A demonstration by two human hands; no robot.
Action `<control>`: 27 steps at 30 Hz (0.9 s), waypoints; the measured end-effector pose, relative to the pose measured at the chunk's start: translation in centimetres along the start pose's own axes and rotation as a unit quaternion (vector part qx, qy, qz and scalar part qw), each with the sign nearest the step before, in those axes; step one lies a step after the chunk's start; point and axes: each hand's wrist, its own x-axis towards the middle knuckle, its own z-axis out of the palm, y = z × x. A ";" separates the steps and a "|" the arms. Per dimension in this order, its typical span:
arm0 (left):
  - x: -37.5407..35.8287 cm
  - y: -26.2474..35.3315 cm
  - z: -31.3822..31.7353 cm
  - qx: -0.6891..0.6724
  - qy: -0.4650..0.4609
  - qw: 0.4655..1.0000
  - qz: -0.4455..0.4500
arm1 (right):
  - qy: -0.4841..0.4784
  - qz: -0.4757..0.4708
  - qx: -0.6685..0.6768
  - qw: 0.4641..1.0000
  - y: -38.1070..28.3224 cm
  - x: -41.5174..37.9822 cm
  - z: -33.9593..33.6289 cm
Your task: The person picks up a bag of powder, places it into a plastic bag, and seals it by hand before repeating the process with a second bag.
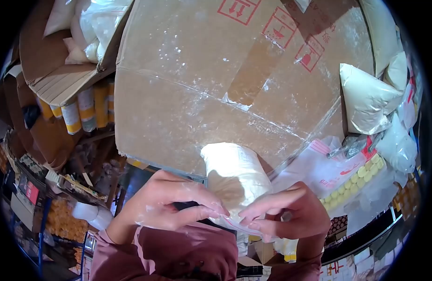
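The person wears a top (188,250) of dusty pink colour, a little to mauve, with soft folds at six o'clock. Its long sleeves (114,255) are loose, and they end before the wrists. White powder marks are on the fingers (204,196) and on the wrist at seven o'clock.

Take the cardboard work surface (169,112) as your reference: you have an open carton (61,86) on its left, blue posts (41,248) beyond its near-left corner, bright light across it.
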 end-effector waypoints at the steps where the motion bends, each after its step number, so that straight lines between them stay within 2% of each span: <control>1: 0.1 0.0 0.0 0.001 0.000 1.000 -0.001 | -0.004 -0.003 0.002 1.000 0.2 0.1 -0.1; 6: 0.3 -0.1 0.0 -0.009 0.003 1.000 0.000 | -0.032 -0.028 -0.022 0.999 0.8 -0.3 -0.3; 9: 0.5 0.3 -0.1 -0.006 -0.003 1.000 -0.018 | -0.019 -0.109 -0.059 0.992 1.1 -0.2 -0.1; 12: 0.6 0.4 -0.1 0.001 -0.010 1.000 -0.022 | -0.039 -0.119 -0.069 0.990 2.0 -0.2 -0.6; 15: 0.6 0.2 -0.1 -0.011 -0.008 1.000 0.004 | -0.089 -0.005 -0.171 0.981 0.5 -0.3 -0.9; 16: 0.7 0.0 -0.1 -0.015 -0.010 1.000 0.016 | -0.078 0.002 -0.179 0.981 0.8 -0.5 -0.8; 19: 0.5 0.0 0.2 -0.002 0.007 1.000 0.018 | 0.078 -0.014 -0.207 0.975 0.8 -0.6 1.4; 22: 0.4 0.5 0.4 0.015 0.020 1.000 0.009 | 0.112 -0.161 -0.287 0.938 0.1 0.2 2.5; 25: 0.0 1.0 0.3 0.045 0.041 0.998 0.012 | 0.161 -0.257 -0.278 0.912 1.4 1.5 3.7; 27: -0.3 1.3 0.2 0.056 0.046 0.997 0.010 | 0.170 -0.278 -0.264 0.908 1.0 1.7 3.9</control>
